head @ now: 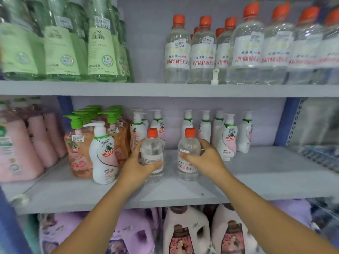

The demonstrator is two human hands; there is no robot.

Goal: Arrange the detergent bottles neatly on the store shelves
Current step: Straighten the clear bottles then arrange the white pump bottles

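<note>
Head view: two bare arms reach in from the bottom edge to the middle shelf (256, 182). The left hand (139, 163) grips a clear bottle with an orange cap (152, 154), thumb up its left side and fingers curled around the front of the label. The right hand (205, 158) grips a second clear orange-capped bottle (188, 153), fingers wrapped around its right side, thumb across the label front. Both bottles stand upright near the middle of the shelf, side by side with a small gap between them, bases at or on the shelf surface; cannot tell whether either is lifted.

Behind them, along the back of the same shelf, a row of white pump bottles (227, 138). To the left, a cluster of orange-pink pump bottles with green pumps (78, 143), and one white pump bottle (103, 153) standing in front of that cluster, toward the shelf's front edge. Far left end, pink bottles (38, 136), blurred.

Top shelf (146, 88): green wrapped bottles (62, 44) on the left end, a row of matching clear orange-capped bottles (244, 44) from the middle to the right end, a bare gap between the two groups.

Bottom level, under the middle shelf: purple refill bags (132, 231) on the left, white jugs (185, 233) to the right.
</note>
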